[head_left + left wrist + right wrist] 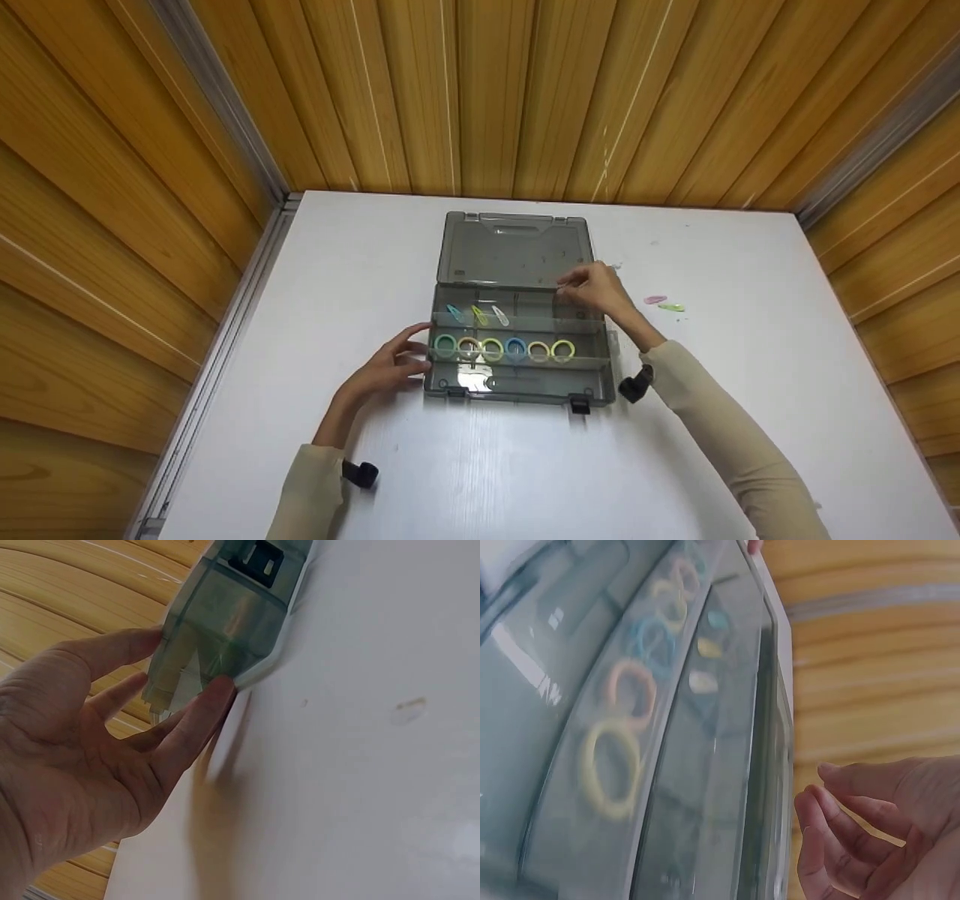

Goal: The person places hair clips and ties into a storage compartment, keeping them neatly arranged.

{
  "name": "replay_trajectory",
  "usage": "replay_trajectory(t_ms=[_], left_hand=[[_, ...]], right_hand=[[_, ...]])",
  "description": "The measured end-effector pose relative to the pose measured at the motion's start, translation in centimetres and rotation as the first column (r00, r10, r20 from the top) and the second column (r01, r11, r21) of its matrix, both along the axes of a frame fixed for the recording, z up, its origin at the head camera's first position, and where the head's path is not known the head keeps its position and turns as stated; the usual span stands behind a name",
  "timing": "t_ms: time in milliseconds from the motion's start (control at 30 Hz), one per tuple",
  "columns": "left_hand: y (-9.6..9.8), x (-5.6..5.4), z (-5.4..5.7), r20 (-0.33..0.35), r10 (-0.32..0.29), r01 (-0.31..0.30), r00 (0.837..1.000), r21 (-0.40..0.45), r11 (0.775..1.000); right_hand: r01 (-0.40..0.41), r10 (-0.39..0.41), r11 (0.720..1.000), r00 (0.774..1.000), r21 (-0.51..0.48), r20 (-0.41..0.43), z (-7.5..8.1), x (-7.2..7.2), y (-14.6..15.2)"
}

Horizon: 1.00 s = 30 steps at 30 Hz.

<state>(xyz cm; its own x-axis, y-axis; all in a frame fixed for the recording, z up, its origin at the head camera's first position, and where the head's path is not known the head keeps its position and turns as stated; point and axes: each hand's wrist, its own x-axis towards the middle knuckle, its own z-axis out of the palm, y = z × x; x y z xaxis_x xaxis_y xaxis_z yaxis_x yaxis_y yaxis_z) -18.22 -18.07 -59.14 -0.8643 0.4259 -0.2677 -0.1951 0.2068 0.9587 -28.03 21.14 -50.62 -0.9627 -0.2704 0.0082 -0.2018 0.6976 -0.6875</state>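
Note:
A grey translucent organizer box [517, 381] lies with its lid [517, 251] folded back on the white table. Several coloured rings [491, 349] stand in a row in its middle compartment. Behind them, a blue, a yellow and a white hair clip [500, 315] lean along the far compartment. My left hand [384, 369] touches the box's left side with spread, fairly straight fingers. My right hand [592, 288] hovers over the far compartment's right end, fingers loosely bent and thumb near the fingertips. In the right wrist view, nothing shows between those fingers [840, 821].
A pink hair clip [655, 299] and a green hair clip [671, 307] lie on the white table [720, 255] to the right of the box. Wood-patterned walls [487, 97] rise behind and at both sides. Two black latches [580, 406] stick out from the box's front edge.

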Motion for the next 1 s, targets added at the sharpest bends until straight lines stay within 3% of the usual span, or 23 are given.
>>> replay_trajectory(t_ms=[133,367,567,1000], left_hand=[[-0.1,-0.1,0.0,-0.005,0.000,0.000,1.000,0.003,1.000],[-0.3,-0.2,-0.2,-0.012,0.006,-0.006,1.000,0.005,1.000],[-0.2,-0.2,-0.1,-0.017,0.014,-0.014,1.000,-0.002,1.000],[0.2,0.0,-0.1,-0.008,0.017,-0.017,1.000,-0.014,1.000]], right_hand=[[0.040,-0.040,0.999,0.999,-0.017,0.009,-0.1,-0.2,2.9],[0.115,-0.108,0.992,0.986,-0.051,0.126,-0.9,-0.4,6.8],[0.217,-0.197,0.974,0.953,-0.067,0.229,-1.7,-0.6,9.7],[0.409,-0.383,0.912,0.873,-0.026,0.301,-4.7,-0.1,15.1]])
